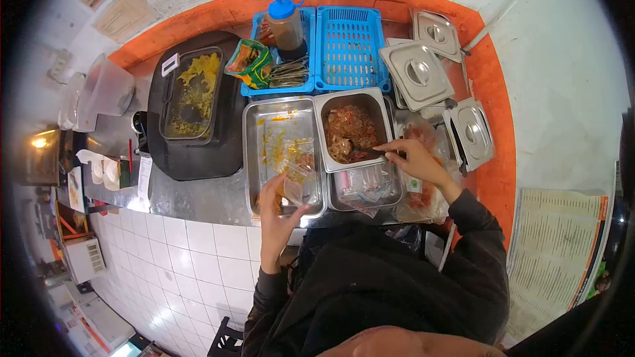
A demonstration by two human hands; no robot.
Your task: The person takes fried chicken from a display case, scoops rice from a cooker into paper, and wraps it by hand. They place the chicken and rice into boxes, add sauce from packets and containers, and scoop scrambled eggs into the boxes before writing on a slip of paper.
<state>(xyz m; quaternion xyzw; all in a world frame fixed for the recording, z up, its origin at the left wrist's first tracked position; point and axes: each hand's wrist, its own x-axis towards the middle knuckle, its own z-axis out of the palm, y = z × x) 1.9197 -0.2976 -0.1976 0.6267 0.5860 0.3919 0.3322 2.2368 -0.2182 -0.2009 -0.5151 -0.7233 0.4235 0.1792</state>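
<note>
My right hand (415,160) is closed on the dark handle of a spoon (364,151), whose bowl lies in the reddish-brown food (354,124) of a deep steel pan (323,109). Over the front of a shallow, sauce-stained steel tray (254,139) is my left hand (276,215), thumb and fingers apart, beside a small clear bag (292,192). Whether its fingertips touch that bag I cannot tell. Another clear bag with some food (303,160) lies in the tray. In front of the deep pan, a steel tray holds a stack of clear bags (364,184).
Blue baskets (349,46) stand behind the pans, one with a blue-capped bottle (286,30) and tongs. Steel lids (418,74) lean at the right, near a plastic bag of orange-red food (423,192). At the left, a black board (228,158) bears a yellow-stained container (195,96).
</note>
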